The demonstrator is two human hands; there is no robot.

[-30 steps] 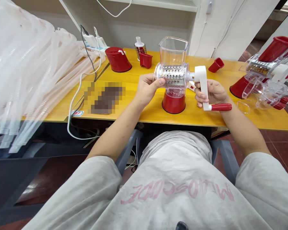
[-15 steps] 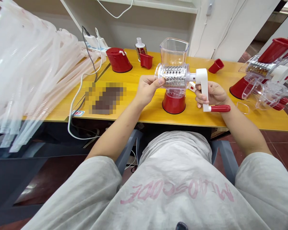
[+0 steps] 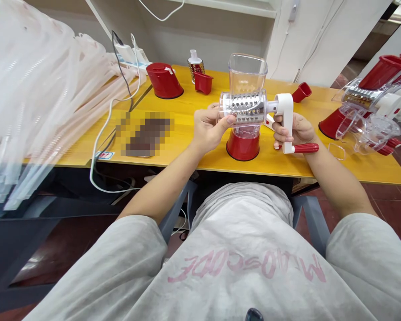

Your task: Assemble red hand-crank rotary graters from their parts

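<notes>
A rotary grater (image 3: 247,107) with a clear square hopper (image 3: 247,73) stands on its red base (image 3: 243,146) in front of me. Inside its clear housing lies a metal grating drum, whose shaft comes out on the right into the white crank handle (image 3: 288,122) with a red grip. My left hand (image 3: 209,129) is closed on the left end of the housing, thumb along its front. My right hand (image 3: 297,130) has its fingers wrapped round the white crank arm from behind, and the red grip (image 3: 306,148) points right across the wrist.
Behind are a red base (image 3: 164,80), a spare drum (image 3: 195,67) and red pushers (image 3: 203,83) (image 3: 301,92). Another grater (image 3: 367,96) and clear parts occupy the right end. Plastic bags (image 3: 53,84) and cables (image 3: 112,107) lie left, beside a blurred dark object (image 3: 147,133).
The grater's housing and hopper have shifted slightly right and tilted a little relative to the base. My left hand has moved with them, and the crank has turned or shifted slightly.
</notes>
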